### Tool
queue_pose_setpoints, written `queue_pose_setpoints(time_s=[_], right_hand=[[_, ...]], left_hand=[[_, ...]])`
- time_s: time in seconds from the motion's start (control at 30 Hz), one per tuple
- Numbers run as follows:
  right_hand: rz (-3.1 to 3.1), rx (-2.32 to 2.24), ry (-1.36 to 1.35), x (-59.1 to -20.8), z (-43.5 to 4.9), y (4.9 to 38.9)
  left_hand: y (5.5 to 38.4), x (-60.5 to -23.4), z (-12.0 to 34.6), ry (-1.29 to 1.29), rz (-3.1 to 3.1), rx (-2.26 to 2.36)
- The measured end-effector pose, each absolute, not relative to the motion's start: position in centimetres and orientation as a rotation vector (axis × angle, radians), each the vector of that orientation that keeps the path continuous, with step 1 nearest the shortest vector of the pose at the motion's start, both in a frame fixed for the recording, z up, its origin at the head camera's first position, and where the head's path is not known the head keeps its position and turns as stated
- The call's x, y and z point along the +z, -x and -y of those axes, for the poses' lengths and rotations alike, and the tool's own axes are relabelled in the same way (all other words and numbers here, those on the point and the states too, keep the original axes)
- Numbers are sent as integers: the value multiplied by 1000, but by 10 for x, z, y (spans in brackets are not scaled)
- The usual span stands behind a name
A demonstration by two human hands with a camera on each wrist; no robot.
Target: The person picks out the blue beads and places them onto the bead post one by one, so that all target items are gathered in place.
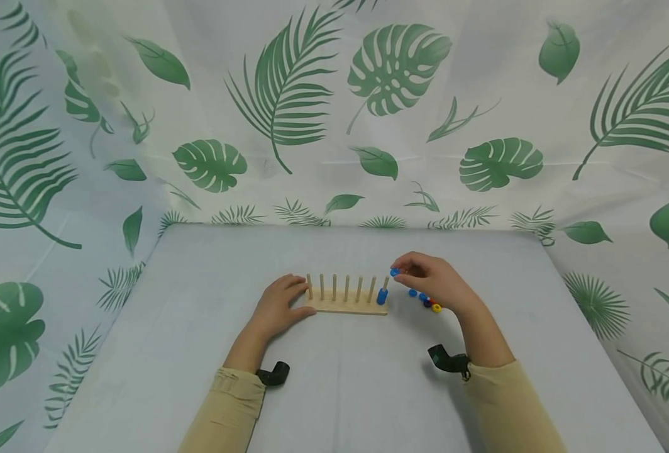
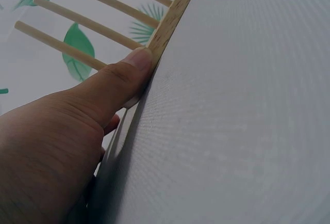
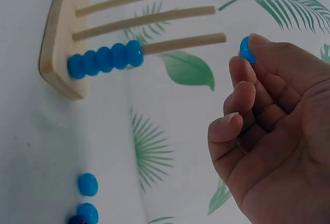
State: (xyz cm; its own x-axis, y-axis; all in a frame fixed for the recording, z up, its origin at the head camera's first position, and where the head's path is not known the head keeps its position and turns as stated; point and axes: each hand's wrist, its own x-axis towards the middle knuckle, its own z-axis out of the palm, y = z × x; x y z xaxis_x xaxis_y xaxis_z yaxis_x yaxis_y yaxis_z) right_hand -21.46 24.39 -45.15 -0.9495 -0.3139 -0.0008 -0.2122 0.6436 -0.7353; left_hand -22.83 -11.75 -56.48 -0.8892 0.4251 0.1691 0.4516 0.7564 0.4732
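A wooden peg board [image 1: 346, 307] with a row of upright pegs lies on the table. On its rightmost peg sits a stack of blue beads [image 3: 105, 60], covering the lower part of the peg. My left hand [image 1: 280, 306] grips the board's left end, its thumb [image 2: 138, 59] along the front edge and its other fingers behind. Between thumb and index finger my right hand [image 1: 436, 281] pinches one blue bead [image 3: 247, 50], just off the tip of that rightmost peg [image 3: 185, 43]. The other fingers of this hand are loosely curled.
Loose beads lie on the table right of the board, under the right hand: blue beads [image 1: 412, 293], a yellow bead [image 1: 436, 308], a dark bead [image 3: 79, 220] and a red one. A leaf-patterned curtain [image 1: 312, 126] stands behind the white table [image 1: 334, 377].
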Motion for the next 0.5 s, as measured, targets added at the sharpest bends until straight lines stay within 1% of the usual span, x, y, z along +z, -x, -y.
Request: queue_pose_setpoints(time_s=[0.23, 0.5], right_hand=[[-2730, -1204, 458, -452, -235, 214], [-2717, -1217, 415, -460, -231, 212]], left_hand=[[228, -565, 117, 720, 2884, -792], [229, -566, 118, 718, 2896, -796]])
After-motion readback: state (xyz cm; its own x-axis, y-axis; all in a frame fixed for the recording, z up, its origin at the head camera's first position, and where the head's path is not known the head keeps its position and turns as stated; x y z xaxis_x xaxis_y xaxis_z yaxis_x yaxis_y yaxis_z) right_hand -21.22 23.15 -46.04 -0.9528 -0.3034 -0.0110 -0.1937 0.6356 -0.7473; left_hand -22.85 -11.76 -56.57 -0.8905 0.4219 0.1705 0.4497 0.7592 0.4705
